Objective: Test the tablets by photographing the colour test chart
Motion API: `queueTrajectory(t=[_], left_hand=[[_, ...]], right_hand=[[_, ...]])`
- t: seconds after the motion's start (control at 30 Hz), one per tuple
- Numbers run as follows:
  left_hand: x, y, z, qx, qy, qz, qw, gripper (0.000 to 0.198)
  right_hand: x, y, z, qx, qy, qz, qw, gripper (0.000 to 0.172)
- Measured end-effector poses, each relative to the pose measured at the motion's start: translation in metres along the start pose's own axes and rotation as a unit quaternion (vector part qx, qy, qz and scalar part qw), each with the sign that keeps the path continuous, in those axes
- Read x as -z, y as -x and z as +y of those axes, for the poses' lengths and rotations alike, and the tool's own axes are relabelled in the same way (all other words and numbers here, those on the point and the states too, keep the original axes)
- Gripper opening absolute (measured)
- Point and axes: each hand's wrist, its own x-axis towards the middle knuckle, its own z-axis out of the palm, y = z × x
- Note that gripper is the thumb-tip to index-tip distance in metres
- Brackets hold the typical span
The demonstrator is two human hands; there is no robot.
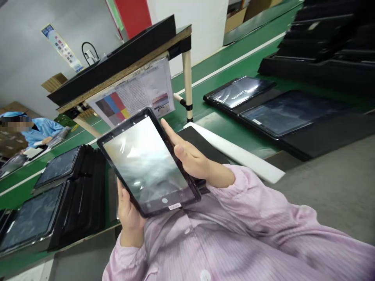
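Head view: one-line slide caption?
Left hand and right hand hold a lit tablet before a green bench, black trays to either side.

No wording can be read for certain. On the tablet [146, 168], a white label [175, 206] by the lower edge carries marks too small to read. Beyond the tablet, a sheet [133, 91] bears colour blocks and lines of print — blurred. Up and left of the tablet, a wall strip [62, 47] has lettering — illegible too.
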Motion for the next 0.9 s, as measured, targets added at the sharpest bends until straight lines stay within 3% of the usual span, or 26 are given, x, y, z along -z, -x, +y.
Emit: queueTrajectory(t=[0.17,0.27,0.33,0.47,0.53,0.6,0.67,0.73,0.83,0.9], left_hand=[[-0.005,0.001,-0.016,0.052,-0.034,-0.054,0.997,0.052],[-0.017,0.002,-0.022,0.086,-0.052,-0.077,0.992,0.059],[-0.029,0.0,-0.028,0.124,-0.065,-0.075,0.987,0.062],[-0.04,-0.009,-0.047,0.149,-0.188,-0.039,0.97,0.061],[-0.034,-0.012,-0.054,0.137,-0.273,-0.062,0.95,0.064],[-0.023,-0.011,-0.051,0.097,-0.326,-0.117,0.933,0.066],[-0.008,-0.009,-0.038,0.026,-0.369,-0.173,0.913,0.063],[0.009,-0.01,-0.019,-0.047,-0.441,-0.201,0.874,0.057],[0.032,-0.019,0.01,-0.125,-0.604,-0.15,0.773,0.044],[0.045,-0.029,0.022,-0.146,-0.693,-0.1,0.698,0.038]], right_hand=[[0.029,0.0,-0.004,-0.019,0.143,-0.009,0.99,0.07],[0.038,0.004,0.007,-0.065,0.105,0.018,0.992,0.072],[0.04,0.005,0.026,-0.127,0.001,0.068,0.99,0.076],[0.042,0.006,0.08,-0.281,-0.131,0.144,0.94,0.085],[0.045,0.009,0.101,-0.307,-0.097,0.161,0.933,0.087],[0.047,0.013,0.108,-0.285,0.011,0.182,0.941,0.081],[0.048,0.018,0.101,-0.226,0.161,0.143,0.95,0.067],[0.044,0.024,0.087,-0.165,0.3,0.026,0.939,0.053],[0.032,0.03,0.071,-0.111,0.431,-0.125,0.887,0.045],[0.026,0.032,0.068,-0.095,0.471,-0.155,0.863,0.045]])
